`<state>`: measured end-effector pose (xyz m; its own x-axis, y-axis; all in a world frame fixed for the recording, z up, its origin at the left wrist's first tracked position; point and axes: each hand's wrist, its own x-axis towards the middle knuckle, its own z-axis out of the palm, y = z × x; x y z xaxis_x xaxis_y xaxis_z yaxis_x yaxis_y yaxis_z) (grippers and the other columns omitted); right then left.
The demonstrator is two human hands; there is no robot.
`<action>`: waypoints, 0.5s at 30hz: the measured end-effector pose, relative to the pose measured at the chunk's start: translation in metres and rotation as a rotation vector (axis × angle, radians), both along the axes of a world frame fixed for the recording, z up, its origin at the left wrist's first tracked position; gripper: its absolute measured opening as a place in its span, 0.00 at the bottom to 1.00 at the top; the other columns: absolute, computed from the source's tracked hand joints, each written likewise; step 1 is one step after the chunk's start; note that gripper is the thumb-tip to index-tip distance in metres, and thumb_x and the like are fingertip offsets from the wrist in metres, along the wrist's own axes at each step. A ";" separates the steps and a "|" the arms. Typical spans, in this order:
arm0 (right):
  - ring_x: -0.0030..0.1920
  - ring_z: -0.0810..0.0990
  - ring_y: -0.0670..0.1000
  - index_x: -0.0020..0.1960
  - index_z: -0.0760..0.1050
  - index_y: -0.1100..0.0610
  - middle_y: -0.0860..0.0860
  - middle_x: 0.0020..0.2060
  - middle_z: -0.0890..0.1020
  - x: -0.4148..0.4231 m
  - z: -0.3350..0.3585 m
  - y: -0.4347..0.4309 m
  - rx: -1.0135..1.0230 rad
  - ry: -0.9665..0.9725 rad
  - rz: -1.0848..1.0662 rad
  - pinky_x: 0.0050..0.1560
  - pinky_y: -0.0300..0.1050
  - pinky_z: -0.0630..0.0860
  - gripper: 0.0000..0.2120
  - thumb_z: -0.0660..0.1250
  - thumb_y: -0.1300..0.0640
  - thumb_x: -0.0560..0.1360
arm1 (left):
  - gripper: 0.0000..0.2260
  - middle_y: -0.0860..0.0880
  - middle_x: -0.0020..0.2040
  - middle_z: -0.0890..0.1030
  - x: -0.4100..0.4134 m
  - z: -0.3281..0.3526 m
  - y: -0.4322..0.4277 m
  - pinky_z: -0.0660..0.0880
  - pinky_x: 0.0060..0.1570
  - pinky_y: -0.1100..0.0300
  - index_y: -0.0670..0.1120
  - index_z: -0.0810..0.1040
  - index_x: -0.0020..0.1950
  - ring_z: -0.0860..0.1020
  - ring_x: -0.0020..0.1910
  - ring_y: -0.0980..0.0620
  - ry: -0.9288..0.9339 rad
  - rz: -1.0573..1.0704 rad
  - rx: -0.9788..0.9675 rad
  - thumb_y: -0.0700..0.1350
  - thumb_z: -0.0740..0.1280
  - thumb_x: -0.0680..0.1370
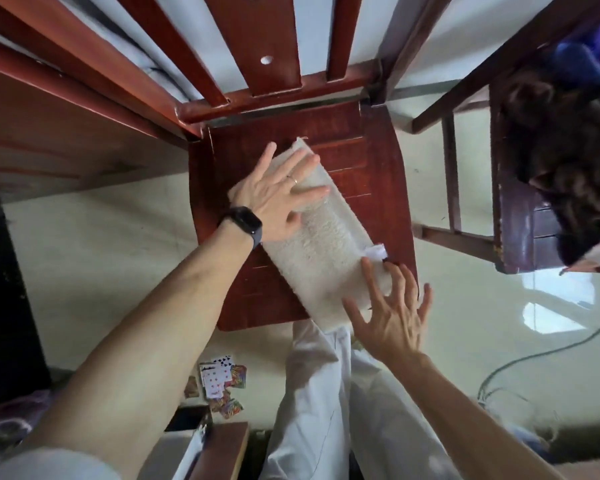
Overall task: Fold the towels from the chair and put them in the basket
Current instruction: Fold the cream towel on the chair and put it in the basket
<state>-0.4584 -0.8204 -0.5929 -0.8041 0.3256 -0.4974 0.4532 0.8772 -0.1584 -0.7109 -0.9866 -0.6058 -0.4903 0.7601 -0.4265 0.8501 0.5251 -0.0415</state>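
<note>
A white towel (pixel 321 244), folded into a long strip, lies diagonally across the seat of a red-brown wooden chair (pixel 371 168). My left hand (pixel 278 195) rests flat on the towel's far end, fingers spread; a dark watch sits on that wrist. My right hand (pixel 392 313) hovers with fingers apart over the towel's near end at the seat's front right corner, beside a small white tag (pixel 376 252). No basket is in view.
A second dark chair (pixel 520 220) at the right carries a pile of dark and blue cloth (pixel 568 140). Playing cards (pixel 219 382) lie scattered on the pale floor. A cable (pixel 541 355) trails at lower right. A wooden table edge (pixel 49 109) runs along the left.
</note>
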 end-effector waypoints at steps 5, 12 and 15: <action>0.66 0.71 0.55 0.75 0.66 0.43 0.52 0.66 0.72 0.025 0.011 -0.011 -0.126 0.004 -0.054 0.65 0.59 0.67 0.30 0.61 0.36 0.74 | 0.33 0.48 0.81 0.41 0.020 0.010 0.062 0.34 0.72 0.37 0.62 0.53 0.78 0.42 0.80 0.46 0.049 0.052 0.005 0.46 0.64 0.77; 0.55 0.78 0.57 0.63 0.72 0.53 0.53 0.56 0.79 0.009 0.008 0.019 -0.325 -0.105 -0.378 0.55 0.53 0.76 0.21 0.69 0.45 0.75 | 0.24 0.40 0.65 0.72 0.171 0.017 0.012 0.72 0.59 0.47 0.44 0.71 0.68 0.73 0.61 0.40 -0.074 1.413 0.541 0.47 0.68 0.73; 0.48 0.79 0.54 0.57 0.74 0.55 0.51 0.49 0.82 0.003 -0.001 0.022 -0.447 -0.170 -0.469 0.49 0.47 0.74 0.16 0.69 0.47 0.75 | 0.19 0.43 0.54 0.77 0.216 0.013 -0.005 0.73 0.58 0.50 0.40 0.74 0.61 0.74 0.58 0.41 -0.291 1.744 0.525 0.52 0.67 0.77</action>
<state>-0.4558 -0.7984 -0.5938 -0.5265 0.3544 -0.7728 0.8210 0.4481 -0.3538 -0.4952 -0.9912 -0.5926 -0.7344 -0.4020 -0.5469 -0.6580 0.6192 0.4284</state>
